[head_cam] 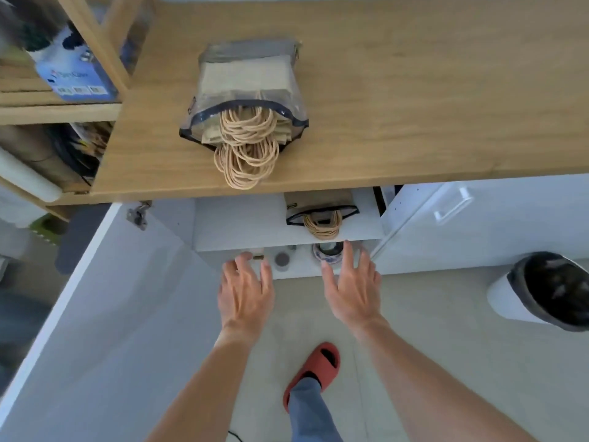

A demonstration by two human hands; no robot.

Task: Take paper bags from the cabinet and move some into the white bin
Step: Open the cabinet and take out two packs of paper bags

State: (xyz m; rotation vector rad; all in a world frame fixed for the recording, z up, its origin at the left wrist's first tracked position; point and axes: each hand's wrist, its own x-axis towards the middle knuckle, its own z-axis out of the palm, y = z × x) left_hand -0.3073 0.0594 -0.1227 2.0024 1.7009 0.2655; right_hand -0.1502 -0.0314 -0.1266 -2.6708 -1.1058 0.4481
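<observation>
2 empty hands, left hand (246, 291), right hand (352, 290), near cabinet (287, 232); labels unreadable.

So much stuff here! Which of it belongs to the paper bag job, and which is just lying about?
Part of the job:
- clear pouch of paper bags on the wooden counter
- second pouch of bags on the cabinet shelf
- white bin on the floor
- left hand and right hand, both open and empty

Just lying about:
- blue box
- patterned jar
- red slipper
</observation>
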